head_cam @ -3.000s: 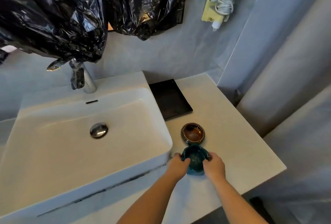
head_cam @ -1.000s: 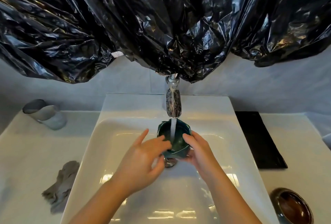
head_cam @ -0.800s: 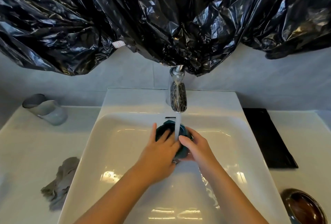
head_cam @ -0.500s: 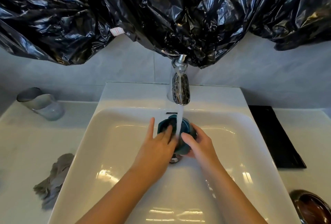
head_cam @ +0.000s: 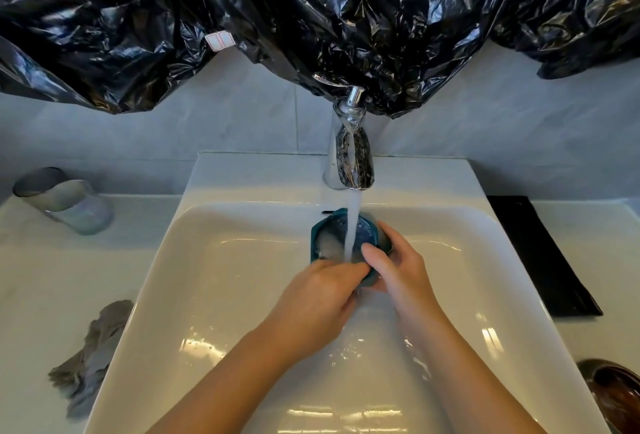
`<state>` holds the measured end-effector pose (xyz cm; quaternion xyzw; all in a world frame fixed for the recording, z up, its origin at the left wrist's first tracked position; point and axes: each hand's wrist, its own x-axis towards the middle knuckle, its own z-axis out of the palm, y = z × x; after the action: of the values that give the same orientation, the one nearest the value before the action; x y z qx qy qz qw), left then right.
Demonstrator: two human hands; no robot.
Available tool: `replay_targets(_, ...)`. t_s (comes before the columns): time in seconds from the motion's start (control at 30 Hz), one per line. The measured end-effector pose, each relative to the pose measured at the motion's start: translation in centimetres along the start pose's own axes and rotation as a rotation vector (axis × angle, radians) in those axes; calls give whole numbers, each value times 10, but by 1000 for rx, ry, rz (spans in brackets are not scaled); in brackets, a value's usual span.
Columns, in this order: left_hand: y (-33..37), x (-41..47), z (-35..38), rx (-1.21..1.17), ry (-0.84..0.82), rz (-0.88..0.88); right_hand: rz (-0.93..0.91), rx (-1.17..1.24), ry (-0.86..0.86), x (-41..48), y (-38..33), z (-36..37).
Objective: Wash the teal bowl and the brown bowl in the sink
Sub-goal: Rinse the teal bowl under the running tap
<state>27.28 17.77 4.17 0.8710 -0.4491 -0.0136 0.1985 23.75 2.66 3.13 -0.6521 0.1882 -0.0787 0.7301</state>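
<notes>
The teal bowl (head_cam: 329, 239) is held over the white sink (head_cam: 214, 281) under the running tap (head_cam: 349, 153); water streams into it and foams inside. My right hand (head_cam: 394, 267) grips the bowl's right rim, thumb on the inside. My left hand (head_cam: 315, 305) holds its near edge with curled fingers; the fingertips are hidden. The brown bowl (head_cam: 613, 395) sits on the counter at the lower right, partly cut off by the frame.
A black plastic sheet (head_cam: 311, 17) hangs over the wall just above the tap. A glass tumbler (head_cam: 65, 205) and a crumpled grey cloth (head_cam: 90, 350) lie on the left counter. A black tray (head_cam: 540, 253) lies right of the sink.
The teal bowl came from the counter to under the running tap. In the last second my left hand drew back from inside the bowl to its near edge.
</notes>
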Motion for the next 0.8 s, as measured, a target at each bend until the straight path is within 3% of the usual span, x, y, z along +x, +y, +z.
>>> replay_targets(0.13,-22,1,-5,381,31,108,28,-7,46,1,2,1)
replay_targets(0.23,-13,1,-2,290,69,145,88,71,63,1,4,5)
replay_targets(0.4,-3,-2,10,51,206,119,145,317,-116,-6,7,3)
replay_targets(0.47,-9,-1,7,110,169,191,133,319,-116,-6,8,1)
replay_targets(0.6,-17,1,-7,378,10,62,138,240,-105,-7,7,2)
replay_targets(0.7,-9,-1,1,150,-33,129,130,183,-86,-7,6,4)
replay_targets(0.8,-4,-1,4,-71,63,97,117,234,-88,-7,4,3)
